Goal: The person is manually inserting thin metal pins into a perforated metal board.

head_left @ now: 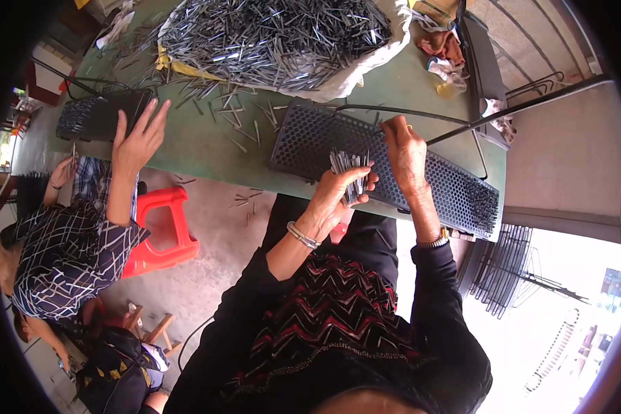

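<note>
My left hand (336,190) is closed around an upright bundle of slim metal pieces (349,168), held over the near edge of a long black perforated rack (310,134). Just to its right, my right hand (403,153) is raised over the rack's middle with thumb and fingers pinched together. Whatever lies between those fingertips is too small to make out. Rows of round holes cover the rack, and dark pieces stand packed in its right end. A large heap of the same slim pieces (276,41) lies on a white sack at the back of the green table (186,148).
Loose pieces (238,121) lie scattered left of the rack. A black metal bar (524,107) crosses at the right. At the left, a co-worker's hand (141,138) is by a second black rack (100,116). A red stool (162,231) stands on the floor between us.
</note>
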A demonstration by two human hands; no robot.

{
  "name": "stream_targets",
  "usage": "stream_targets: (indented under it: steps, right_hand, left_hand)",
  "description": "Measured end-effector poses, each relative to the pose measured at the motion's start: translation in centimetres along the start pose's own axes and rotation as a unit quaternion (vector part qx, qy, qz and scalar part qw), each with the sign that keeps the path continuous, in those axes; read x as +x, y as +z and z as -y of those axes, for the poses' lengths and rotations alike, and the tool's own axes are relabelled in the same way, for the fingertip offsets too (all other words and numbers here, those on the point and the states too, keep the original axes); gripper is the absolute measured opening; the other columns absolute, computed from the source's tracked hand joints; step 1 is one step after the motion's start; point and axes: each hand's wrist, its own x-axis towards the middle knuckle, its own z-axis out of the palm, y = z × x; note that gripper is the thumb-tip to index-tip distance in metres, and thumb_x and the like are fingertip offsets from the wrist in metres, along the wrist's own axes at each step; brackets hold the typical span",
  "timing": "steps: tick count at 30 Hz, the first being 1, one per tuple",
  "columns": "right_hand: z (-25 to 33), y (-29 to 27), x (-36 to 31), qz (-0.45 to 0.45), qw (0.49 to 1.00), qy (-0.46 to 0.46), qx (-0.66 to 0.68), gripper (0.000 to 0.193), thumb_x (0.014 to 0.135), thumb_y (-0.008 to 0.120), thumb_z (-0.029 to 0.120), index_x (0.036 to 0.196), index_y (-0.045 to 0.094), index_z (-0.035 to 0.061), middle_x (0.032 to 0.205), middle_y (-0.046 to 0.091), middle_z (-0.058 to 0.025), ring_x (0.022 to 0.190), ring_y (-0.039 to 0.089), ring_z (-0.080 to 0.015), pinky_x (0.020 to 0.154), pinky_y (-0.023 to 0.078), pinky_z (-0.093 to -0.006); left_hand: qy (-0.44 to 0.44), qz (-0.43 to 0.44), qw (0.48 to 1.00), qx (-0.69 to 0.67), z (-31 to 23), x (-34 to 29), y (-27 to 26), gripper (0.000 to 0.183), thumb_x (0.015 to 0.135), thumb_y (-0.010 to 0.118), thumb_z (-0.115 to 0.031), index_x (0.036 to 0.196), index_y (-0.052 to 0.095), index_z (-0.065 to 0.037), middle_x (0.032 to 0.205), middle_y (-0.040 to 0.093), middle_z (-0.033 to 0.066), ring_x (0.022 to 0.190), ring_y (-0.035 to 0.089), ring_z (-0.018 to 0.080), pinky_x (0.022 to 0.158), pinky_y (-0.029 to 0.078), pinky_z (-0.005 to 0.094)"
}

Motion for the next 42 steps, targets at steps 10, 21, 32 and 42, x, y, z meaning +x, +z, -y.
stream_targets:
  steps: [10,21,32,42]
  right_hand:
    - [-0.3,-0.5,-0.5,0.008,0.998,0.027,0.06,0.016,0.084,0.065,0.019,0.095,0.067,0.0072,0.082,0.063,-0.011,0.073,0.062,-0.0246,0.065,0.049,-0.0331]
    - [0.9,-5.1,-3.4,0.232,0.844,0.22,0.432,0.012,0.087,0.061,0.012,0.088,0.061,-0.0005,0.075,0.062,-0.0023,0.066,0.054,-0.0069,0.062,0.042,-0.0224]
    - [0.3,-3.9,-3.4,0.155,0.846,0.223,0.459,0.015,0.09,0.061,0.016,0.09,0.062,0.0013,0.076,0.058,-0.0007,0.066,0.052,-0.0083,0.064,0.044,-0.023]
    - [1.1,-3.9,-3.4,0.113,0.859,0.253,0.431,0.021,0.094,0.055,0.019,0.092,0.061,-0.0015,0.073,0.057,-0.0019,0.065,0.052,-0.0088,0.063,0.046,-0.0234]
  left_hand:
    - [0.032,-0.015,0.998,0.058,0.4,0.0,0.6,0.017,0.083,0.068,-0.015,0.098,0.063,-0.007,0.082,0.067,0.0057,0.07,0.062,0.0113,0.055,0.047,0.0235]
    - [0.056,-0.019,0.99,0.127,1.3,-1.2,2.2,0.02,0.083,0.067,-0.018,0.098,0.065,-0.005,0.087,0.069,0.0064,0.074,0.064,0.0119,0.057,0.045,0.0242]
    - [0.056,0.0,0.99,0.131,1.0,-0.3,1.2,0.017,0.083,0.068,-0.017,0.092,0.066,-0.004,0.079,0.066,0.0045,0.068,0.059,0.0107,0.056,0.042,0.0245]
    - [0.049,0.021,0.997,0.054,1.4,0.1,0.3,0.018,0.085,0.069,-0.017,0.096,0.063,-0.004,0.08,0.064,0.0064,0.069,0.059,0.0119,0.056,0.046,0.0248]
